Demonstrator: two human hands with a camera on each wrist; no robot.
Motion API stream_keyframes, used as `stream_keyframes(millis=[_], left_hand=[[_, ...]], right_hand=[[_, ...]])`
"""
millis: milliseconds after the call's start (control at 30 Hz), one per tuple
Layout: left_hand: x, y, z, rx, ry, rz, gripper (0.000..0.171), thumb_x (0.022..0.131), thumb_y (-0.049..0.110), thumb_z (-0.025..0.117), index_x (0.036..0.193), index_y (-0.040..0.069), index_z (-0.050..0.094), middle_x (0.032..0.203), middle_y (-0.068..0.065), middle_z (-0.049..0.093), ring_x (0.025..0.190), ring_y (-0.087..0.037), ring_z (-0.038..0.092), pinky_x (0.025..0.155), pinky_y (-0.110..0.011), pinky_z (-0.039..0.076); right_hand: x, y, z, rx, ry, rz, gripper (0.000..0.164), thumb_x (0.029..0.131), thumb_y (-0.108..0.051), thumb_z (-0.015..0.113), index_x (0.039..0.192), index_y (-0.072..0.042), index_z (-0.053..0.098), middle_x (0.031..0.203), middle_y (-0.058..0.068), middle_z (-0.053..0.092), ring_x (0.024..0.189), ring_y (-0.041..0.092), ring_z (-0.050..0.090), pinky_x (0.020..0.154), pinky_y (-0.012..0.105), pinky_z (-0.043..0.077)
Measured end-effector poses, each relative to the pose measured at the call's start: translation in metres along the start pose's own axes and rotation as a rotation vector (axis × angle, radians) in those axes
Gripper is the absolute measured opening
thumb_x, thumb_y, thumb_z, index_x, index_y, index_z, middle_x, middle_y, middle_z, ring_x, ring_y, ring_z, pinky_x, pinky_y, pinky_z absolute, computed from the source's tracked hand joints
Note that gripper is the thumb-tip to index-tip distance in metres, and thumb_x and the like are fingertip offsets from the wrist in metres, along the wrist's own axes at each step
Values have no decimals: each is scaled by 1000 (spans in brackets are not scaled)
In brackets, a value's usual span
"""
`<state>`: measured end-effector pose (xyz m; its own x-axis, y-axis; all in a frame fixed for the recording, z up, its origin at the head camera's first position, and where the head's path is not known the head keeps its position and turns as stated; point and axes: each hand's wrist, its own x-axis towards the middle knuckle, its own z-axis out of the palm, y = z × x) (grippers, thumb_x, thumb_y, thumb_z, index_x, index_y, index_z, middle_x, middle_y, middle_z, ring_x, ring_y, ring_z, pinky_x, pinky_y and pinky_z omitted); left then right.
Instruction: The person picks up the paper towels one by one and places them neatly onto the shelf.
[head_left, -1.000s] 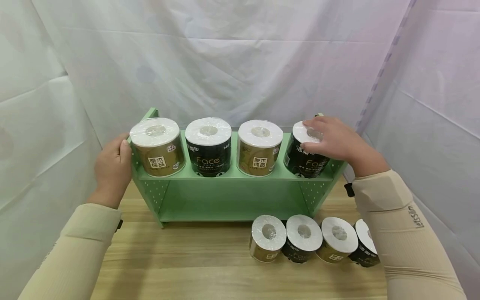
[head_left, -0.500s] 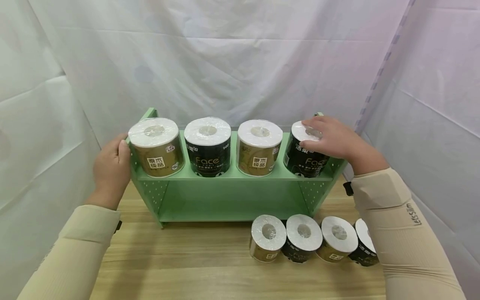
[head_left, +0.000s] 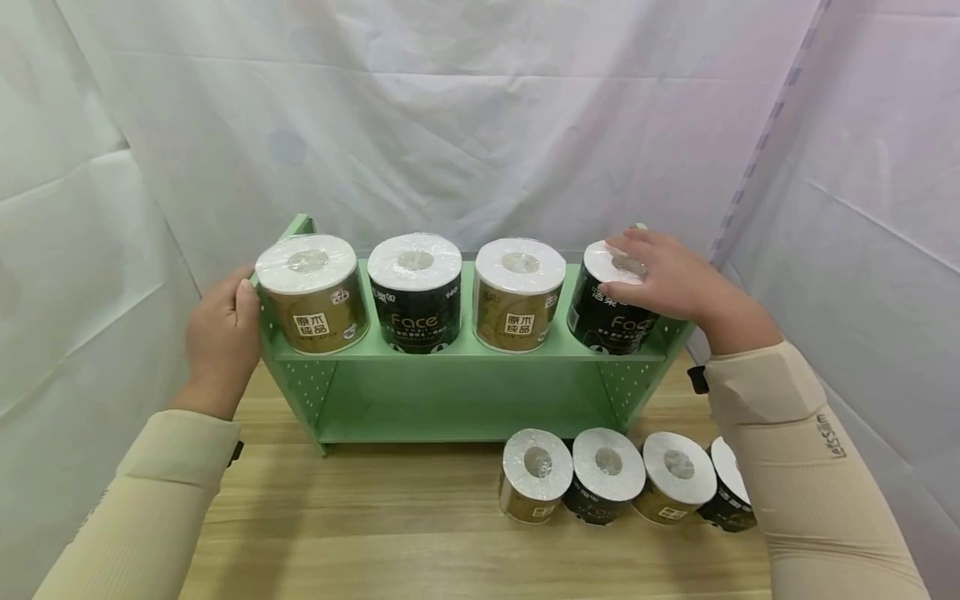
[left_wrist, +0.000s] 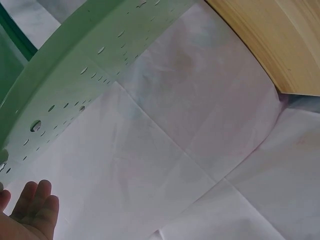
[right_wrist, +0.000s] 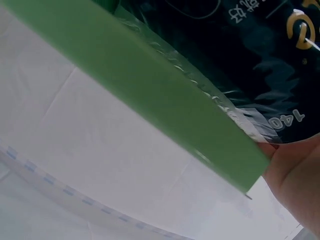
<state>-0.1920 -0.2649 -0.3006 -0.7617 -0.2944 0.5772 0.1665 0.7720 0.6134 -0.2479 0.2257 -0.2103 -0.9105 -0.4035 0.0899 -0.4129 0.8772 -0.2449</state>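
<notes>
On the upper level of a green shelf rack (head_left: pixel 465 396) stand wrapped toilet rolls in a row: a gold toilet roll (head_left: pixel 318 321) at left, a black toilet roll (head_left: pixel 418 321), another gold toilet roll (head_left: pixel 517 321) and a black toilet roll (head_left: pixel 615 325) at right. My left hand (head_left: pixel 225 329) grips the rack's left side edge; the left wrist view shows several fingers (left_wrist: pixel 37 205) beside the perforated panel. My right hand (head_left: pixel 671 283) holds the right black roll from above, thumb and forefinger across its white top. In the right wrist view this roll (right_wrist: pixel 250 65) sits close to the green side panel (right_wrist: pixel 150 90).
Several more toilet rolls, alternating gold (head_left: pixel 531 500) and black (head_left: pixel 600 504), stand in a row on the wooden table (head_left: pixel 375 525), front right of the rack. The last black one (head_left: pixel 731 500) is partly hidden by my right sleeve. A white curtain (head_left: pixel 480 150) hangs behind.
The view shifts very slightly. Both hands keep their places on the rack and the right black roll, and the rolls stay where they were.
</notes>
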Motion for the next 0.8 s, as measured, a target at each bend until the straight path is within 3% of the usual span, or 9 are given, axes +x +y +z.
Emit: stream_keyframes(millis=[433,667,800], left_hand=[[0,0,0,4,6,-9,48,100,27,26,121,3,62,110,-21,62,95,-35,52,86,-57,41],[0,-1,1,7,8,1,47,100,27,26,119,3,62,107,-21,62,93,-35,52,84,-56,41],[0,-1,1,4,15,5,47,100,26,27,118,3,63,107,-21,63,92,-35,53,83,-55,41]], right_hand=[[-8,-5,1,14,70,-9,76,89,-46,60,150,-11,33,157,18,19,141,45,18,104,68,24],[-17,-9,7,-6,241,-42,71,88,-44,61,149,-16,37,155,14,29,138,42,28,92,69,35],[-24,-13,13,-20,345,-77,69,85,-40,66,146,-16,43,152,12,35,136,39,33,92,65,38]])
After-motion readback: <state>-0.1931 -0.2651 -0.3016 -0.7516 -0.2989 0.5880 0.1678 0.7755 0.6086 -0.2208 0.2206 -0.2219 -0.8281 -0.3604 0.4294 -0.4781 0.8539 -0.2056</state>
